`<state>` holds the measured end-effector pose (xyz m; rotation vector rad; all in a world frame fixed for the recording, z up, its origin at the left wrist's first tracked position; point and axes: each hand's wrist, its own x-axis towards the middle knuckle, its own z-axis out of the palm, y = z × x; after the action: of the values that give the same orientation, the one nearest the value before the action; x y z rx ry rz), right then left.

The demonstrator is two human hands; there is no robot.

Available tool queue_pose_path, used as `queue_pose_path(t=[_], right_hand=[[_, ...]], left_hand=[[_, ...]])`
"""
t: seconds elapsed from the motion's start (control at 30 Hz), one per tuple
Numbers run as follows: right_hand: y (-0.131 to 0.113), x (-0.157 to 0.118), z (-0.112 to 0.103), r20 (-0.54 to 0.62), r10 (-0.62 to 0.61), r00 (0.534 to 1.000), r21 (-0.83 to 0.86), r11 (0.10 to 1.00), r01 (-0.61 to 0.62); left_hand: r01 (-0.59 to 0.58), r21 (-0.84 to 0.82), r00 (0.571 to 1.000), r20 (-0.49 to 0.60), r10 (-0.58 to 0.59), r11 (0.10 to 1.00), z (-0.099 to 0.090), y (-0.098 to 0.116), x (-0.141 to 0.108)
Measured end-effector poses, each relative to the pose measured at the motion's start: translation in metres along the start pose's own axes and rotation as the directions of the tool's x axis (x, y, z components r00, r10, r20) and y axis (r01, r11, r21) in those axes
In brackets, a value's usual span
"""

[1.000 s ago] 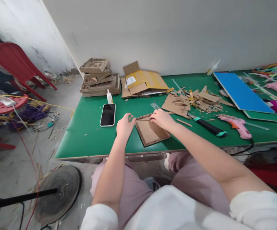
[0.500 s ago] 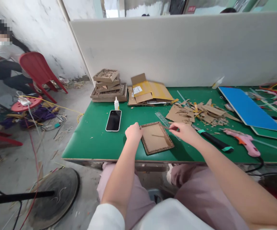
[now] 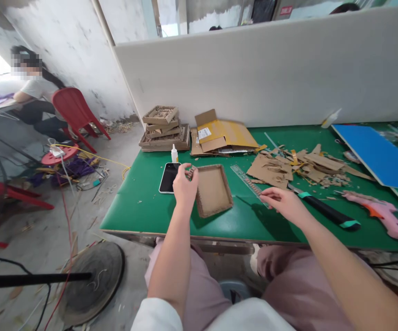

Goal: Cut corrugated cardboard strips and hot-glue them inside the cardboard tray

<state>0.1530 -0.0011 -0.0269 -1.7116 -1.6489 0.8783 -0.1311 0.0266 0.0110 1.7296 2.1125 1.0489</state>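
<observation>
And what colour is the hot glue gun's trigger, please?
The trigger is orange, as the head view shows.

A person (image 3: 41,89) sits on a red chair (image 3: 71,105) near a red stool (image 3: 48,159).

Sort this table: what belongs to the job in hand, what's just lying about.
Likely in the job:
shallow brown cardboard tray by the left hand
thin brown corrugated strip in the right hand
perhaps pink plastic glue gun

Probably just lying about:
black-screened rectangular phone
flat blue rectangular board

Wears wht top (image 3: 254,318) w/ short slvs (image 3: 157,316) & loose mauve-pink trousers (image 3: 206,286).
</observation>
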Motion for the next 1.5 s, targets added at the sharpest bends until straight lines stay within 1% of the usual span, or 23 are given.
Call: queue_pose_path(t=[0.03, 0.07, 0.1, 0.13, 0.17, 0.2, 0.23, 0.3, 0.37, 0.43, 0.47, 0.5, 0.53, 0.6, 0.67, 0.77, 0.9, 1.03, 1.13, 1.23, 1.33, 1.4, 1.5], right_hand=[[-0.002, -0.002, 0.002, 0.000, 0.008, 1.000, 0.033, 0.999, -0.008], [-0.003, -0.003, 0.005, 0.001, 0.015, 1.000, 0.064, 0.998, -0.015], [-0.005, -0.004, 0.008, 0.002, 0.021, 1.000, 0.094, 0.995, -0.022], [-0.005, -0.004, 0.012, 0.004, 0.027, 1.000, 0.122, 0.992, -0.028], [-0.006, -0.004, 0.015, 0.006, 0.034, 0.999, 0.148, 0.988, -0.034], [-0.006, -0.004, 0.019, 0.010, 0.040, 0.999, 0.172, 0.984, -0.041], [-0.006, -0.003, 0.023, 0.013, 0.048, 0.999, 0.194, 0.980, -0.049], [-0.006, -0.001, 0.030, 0.017, 0.065, 0.998, 0.236, 0.970, -0.067], [-0.005, 0.000, 0.036, 0.014, 0.083, 0.996, 0.279, 0.957, -0.084], [-0.005, 0.002, 0.040, 0.010, 0.099, 0.995, 0.324, 0.941, -0.097], [-0.006, 0.004, 0.043, 0.012, 0.105, 0.994, 0.346, 0.933, -0.103], [-0.006, 0.006, 0.045, 0.015, 0.110, 0.994, 0.366, 0.924, -0.107], [-0.006, 0.008, 0.048, 0.016, 0.113, 0.993, 0.385, 0.916, -0.111], [-0.006, 0.014, 0.053, 0.004, 0.122, 0.993, 0.420, 0.901, -0.112], [-0.005, 0.021, 0.057, -0.037, 0.135, 0.990, 0.454, 0.885, -0.104], [0.002, 0.027, 0.060, -0.122, 0.160, 0.980, 0.492, 0.867, -0.080], [0.010, 0.027, 0.060, -0.214, 0.187, 0.959, 0.512, 0.857, -0.053], [0.012, 0.024, 0.060, -0.271, 0.187, 0.944, 0.507, 0.862, -0.025], [0.012, 0.024, 0.060, -0.292, 0.174, 0.941, 0.497, 0.867, -0.006], [0.013, 0.024, 0.060, -0.309, 0.164, 0.937, 0.491, 0.871, 0.009], [0.014, 0.024, 0.061, -0.309, 0.156, 0.938, 0.482, 0.876, 0.013], [0.014, 0.023, 0.061, -0.305, 0.151, 0.940, 0.473, 0.881, 0.012], [0.014, 0.023, 0.062, -0.308, 0.144, 0.941, 0.450, 0.893, 0.010]], left_hand=[[-0.035, -0.040, 0.993, -0.112, 0.030, 0.999, -0.004, 0.001, -0.002], [-0.096, -0.085, 0.962, -0.263, 0.071, 0.992, -0.007, 0.002, -0.005], [-0.173, -0.108, 0.909, -0.400, 0.117, 0.979, -0.009, 0.003, -0.009], [-0.253, -0.106, 0.852, -0.494, 0.170, 0.962, -0.010, 0.004, -0.013], [-0.332, -0.086, 0.808, -0.539, 0.236, 0.939, -0.009, 0.004, -0.017], [-0.397, -0.061, 0.790, -0.531, 0.307, 0.916, -0.007, 0.005, -0.021], [-0.446, -0.046, 0.790, -0.490, 0.369, 0.894, -0.004, 0.006, -0.024], [-0.485, -0.063, 0.817, -0.388, 0.427, 0.872, 0.001, 0.008, -0.028], [-0.422, -0.130, 0.860, -0.371, 0.350, 0.897, 0.002, 0.008, -0.028], [-0.300, -0.253, 0.882, -0.440, 0.167, 0.920, -0.003, 0.004, -0.024], [-0.240, -0.340, 0.878, -0.476, 0.054, 0.909, -0.008, 0.001, -0.020], [-0.193, -0.436, 0.881, -0.471, -0.040, 0.879, -0.012, -0.003, -0.015], [-0.163, -0.546, 0.897, -0.428, -0.107, 0.822, -0.016, -0.008, -0.011], [-0.050, -0.725, 0.950, -0.246, -0.191, 0.687, -0.018, -0.018, -0.002], [0.082, -0.754, 0.975, -0.076, -0.210, 0.652, -0.012, -0.025, 0.002], [0.172, -0.665, 0.979, 0.034, -0.201, 0.727, 0.011, -0.030, 0.000], [0.179, -0.521, 0.984, 0.114, -0.140, 0.834, 0.038, -0.028, -0.007], [0.068, -0.326, 0.994, 0.102, -0.036, 0.943, 0.041, -0.027, -0.006], [-0.034, -0.223, 0.990, 0.126, 0.063, 0.974, 0.035, -0.025, -0.005], [-0.130, -0.173, 0.964, 0.210, 0.165, 0.976, 0.032, -0.022, -0.008], [-0.241, -0.151, 0.912, 0.301, 0.277, 0.959, 0.034, -0.014, -0.017], [-0.320, -0.149, 0.860, 0.368, 0.353, 0.936, 0.037, -0.008, -0.026], [-0.428, -0.157, 0.761, 0.469, 0.448, 0.890, 0.045, -0.003, -0.035]])
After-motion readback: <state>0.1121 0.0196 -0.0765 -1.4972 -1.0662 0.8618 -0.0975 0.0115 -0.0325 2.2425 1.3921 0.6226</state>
